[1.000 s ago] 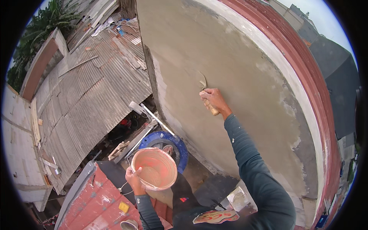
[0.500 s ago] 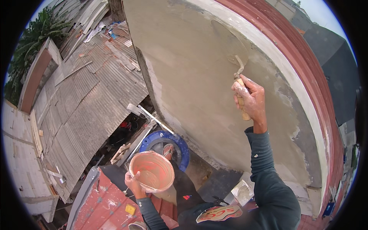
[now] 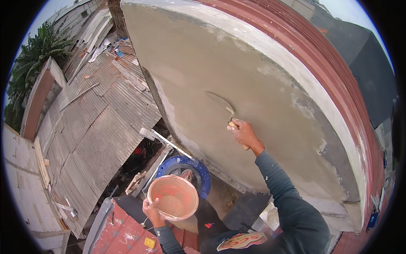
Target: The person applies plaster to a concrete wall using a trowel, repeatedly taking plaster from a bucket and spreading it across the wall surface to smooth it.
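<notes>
My right hand [image 3: 245,134] is closed round the wooden handle of a trowel [image 3: 219,100]. The trowel's blade lies against a wall [image 3: 182,59] coated in smooth grey-brown plaster, near its middle. It is seen nearly edge-on, so I cannot tell whether its whole face touches. Low on the left, my left hand [image 3: 153,212] grips the rim of an orange-pink bucket [image 3: 186,190]. The bucket is tilted toward me, its inner wall smeared with plaster and some wet mix at the bottom.
A foot rests on a blue round drum [image 3: 204,175] below the wall. Left of it, a corrugated roof [image 3: 97,122] slopes beside a dark gap [image 3: 127,169]. Red roofing [image 3: 122,230] with a yellow sponge-like block [image 3: 149,242] lies at lower left. Red metal sheeting [image 3: 304,38] borders the wall above.
My right hand has swept the trowel down and left across the plaster, from near the wall's upper edge to its middle. The bucket has shifted slightly right and down in view.
</notes>
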`<state>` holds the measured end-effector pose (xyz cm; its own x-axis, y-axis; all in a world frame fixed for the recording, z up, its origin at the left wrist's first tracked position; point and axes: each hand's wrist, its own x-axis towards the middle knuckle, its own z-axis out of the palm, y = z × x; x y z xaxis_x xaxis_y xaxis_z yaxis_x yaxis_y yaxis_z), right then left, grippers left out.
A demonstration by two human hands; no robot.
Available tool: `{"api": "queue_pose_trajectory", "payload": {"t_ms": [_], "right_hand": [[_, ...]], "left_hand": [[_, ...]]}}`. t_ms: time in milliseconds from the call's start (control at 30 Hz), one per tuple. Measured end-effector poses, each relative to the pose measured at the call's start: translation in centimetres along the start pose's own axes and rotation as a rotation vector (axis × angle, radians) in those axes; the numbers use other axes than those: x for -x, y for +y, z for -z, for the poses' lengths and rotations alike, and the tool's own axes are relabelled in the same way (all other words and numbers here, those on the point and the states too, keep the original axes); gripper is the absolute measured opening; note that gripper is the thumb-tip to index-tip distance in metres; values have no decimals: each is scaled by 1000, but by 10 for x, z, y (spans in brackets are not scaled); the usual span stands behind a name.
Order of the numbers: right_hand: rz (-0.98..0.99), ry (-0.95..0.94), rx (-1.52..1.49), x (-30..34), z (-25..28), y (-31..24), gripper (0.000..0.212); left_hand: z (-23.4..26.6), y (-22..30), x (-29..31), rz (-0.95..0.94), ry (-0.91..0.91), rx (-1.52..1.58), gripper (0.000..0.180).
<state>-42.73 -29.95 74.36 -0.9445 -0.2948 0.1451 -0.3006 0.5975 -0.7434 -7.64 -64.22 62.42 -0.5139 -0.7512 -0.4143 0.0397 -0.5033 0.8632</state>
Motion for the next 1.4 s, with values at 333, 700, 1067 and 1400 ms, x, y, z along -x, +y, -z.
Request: {"api": "queue_pose_trajectory", "payload": {"t_ms": [333,700,1067,1400], "right_hand": [[76,203,45,66,113,-100,51],[-222,-147,118,52,20,-9,39],[134,259,150,113,131,-73,48],[-273,-205,129,100,46,11,24]], "left_hand": [[-2,5,2,-54,9,2,29],[-35,22,15,-7,-52,-70,26],[-44,39,34,-62,-53,-58,26],[-47,22,23,-7,-151,-106,33]]}}
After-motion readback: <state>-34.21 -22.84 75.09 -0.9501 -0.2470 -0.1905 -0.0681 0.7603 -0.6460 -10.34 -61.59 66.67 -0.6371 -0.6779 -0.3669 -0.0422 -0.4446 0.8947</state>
